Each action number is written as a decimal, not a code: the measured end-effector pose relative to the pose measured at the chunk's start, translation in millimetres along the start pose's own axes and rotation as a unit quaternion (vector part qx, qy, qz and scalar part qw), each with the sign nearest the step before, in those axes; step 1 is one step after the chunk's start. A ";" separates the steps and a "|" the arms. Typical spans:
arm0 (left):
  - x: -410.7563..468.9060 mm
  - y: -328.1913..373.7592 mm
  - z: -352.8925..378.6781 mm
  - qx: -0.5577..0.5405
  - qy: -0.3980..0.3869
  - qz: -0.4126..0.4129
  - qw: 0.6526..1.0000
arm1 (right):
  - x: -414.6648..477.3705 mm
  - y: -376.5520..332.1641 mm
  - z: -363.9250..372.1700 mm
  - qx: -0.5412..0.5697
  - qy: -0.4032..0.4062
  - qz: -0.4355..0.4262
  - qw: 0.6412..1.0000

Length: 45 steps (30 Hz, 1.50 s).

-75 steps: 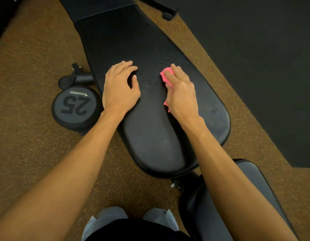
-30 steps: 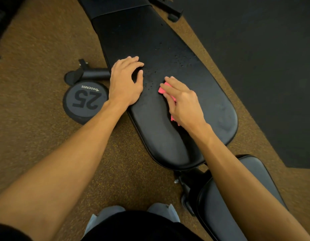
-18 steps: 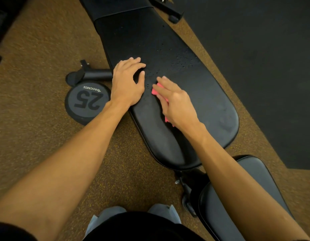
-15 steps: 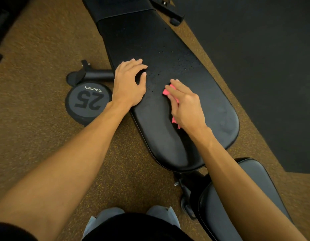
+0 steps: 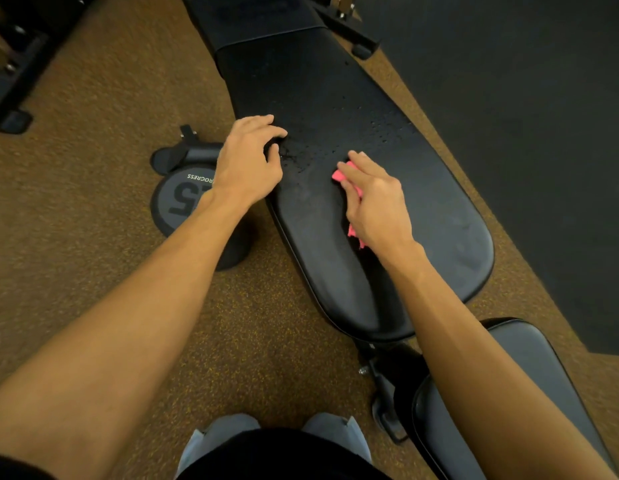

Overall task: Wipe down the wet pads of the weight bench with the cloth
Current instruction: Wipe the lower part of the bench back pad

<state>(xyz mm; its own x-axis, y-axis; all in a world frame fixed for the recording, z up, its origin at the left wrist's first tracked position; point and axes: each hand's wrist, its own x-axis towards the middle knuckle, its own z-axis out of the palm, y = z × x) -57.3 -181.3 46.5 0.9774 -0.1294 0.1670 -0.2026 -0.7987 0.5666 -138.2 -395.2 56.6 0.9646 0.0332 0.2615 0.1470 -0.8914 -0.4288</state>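
Observation:
The long black back pad of the weight bench runs from the top of the view down to the middle. Water droplets speckle its centre, just beyond my hands. My right hand presses a pink cloth flat on the pad; most of the cloth is hidden under the palm, and a pink edge shows by the wrist. My left hand rests on the pad's left edge, fingers spread and curled, holding nothing. The smaller black seat pad sits at the lower right, partly behind my right forearm.
A black 25 dumbbell lies on the brown speckled floor left of the bench, close to my left wrist. A bench foot sticks out at the top. Black matting covers the right. Dark rack feet stand at the upper left.
My right hand has slid the pink cloth back and forth across the pad, left then right again. My left hand stays on the pad's edge. The camera has shifted slightly.

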 end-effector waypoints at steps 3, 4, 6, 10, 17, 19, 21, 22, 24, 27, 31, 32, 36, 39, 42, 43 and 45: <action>4.2 -2.1 -8.4 0.005 -0.012 -0.008 1.000 | 23.3 -19.2 21.0 -0.012 0.004 0.026 1.000; 6.2 -3.2 -9.9 0.005 -0.015 -0.005 1.000 | 25.8 -26.9 26.4 -0.012 -0.005 0.001 1.000; 9.7 -6.6 -13.2 0.006 -0.018 0.003 1.000 | 18.2 -36.9 28.8 -0.009 -0.035 -0.075 0.996; 11.0 -8.0 -14.3 0.002 -0.013 -0.010 1.000 | -11.5 -24.8 7.3 0.020 -0.052 -0.131 0.990; 4.4 -5.1 -4.7 -0.021 0.010 -0.014 1.000 | 15.2 -37.2 29.4 -0.013 -0.011 -0.042 0.999; 4.6 -7.6 -4.9 -0.022 0.013 -0.008 1.000 | 8.0 -44.0 31.0 -0.008 -0.047 -0.108 0.993; 6.6 -9.0 -6.8 -0.023 0.013 -0.007 1.000 | -4.4 -39.6 21.5 0.016 -0.074 -0.140 0.987; 7.0 -9.6 -7.8 -0.023 0.011 -0.009 1.000 | -9.3 -34.3 15.2 0.028 -0.072 -0.141 0.987; 6.7 -11.0 -8.3 -0.028 0.007 -0.015 0.999 | -12.3 -23.8 7.7 0.027 -0.045 -0.119 0.992; 5.6 -9.9 -6.4 -0.036 0.003 -0.016 0.999 | 4.4 -24.3 18.0 -0.014 -0.002 -0.068 0.998; 7.7 -13.7 -9.6 -0.033 -0.013 -0.010 0.999 | 13.3 -50.6 35.4 0.004 -0.037 -0.101 0.994; 9.2 -16.6 -12.3 -0.030 -0.017 -0.002 0.999 | 8.2 -52.8 34.2 0.009 -0.061 -0.137 0.989; 12.1 -21.8 -20.7 0.007 -0.033 0.017 0.999 | -15.5 -37.4 12.5 0.040 -0.091 -0.186 0.978; 9.7 -22.7 -24.0 0.016 -0.029 0.004 0.999 | -1.5 -33.7 20.0 0.012 -0.037 -0.106 0.994; 7.6 -25.8 -24.9 0.017 -0.028 0.003 0.999 | 23.3 -53.1 41.6 0.005 -0.029 -0.064 0.998; 7.5 -27.9 -25.2 0.018 -0.029 0.003 0.999 | 26.1 -58.8 46.2 0.005 -0.037 -0.080 0.996; 8.7 -31.9 -26.9 0.022 -0.030 0.004 0.999 | 21.5 -64.0 44.2 0.008 -0.064 -0.141 0.988</action>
<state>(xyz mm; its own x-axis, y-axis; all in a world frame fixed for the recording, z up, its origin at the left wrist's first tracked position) -44.0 -141.1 51.6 0.9779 -0.1702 0.1214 -0.2088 -0.8225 0.5290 -117.2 -317.4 51.5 0.9042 0.3379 0.2611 0.4169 -0.8309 -0.3685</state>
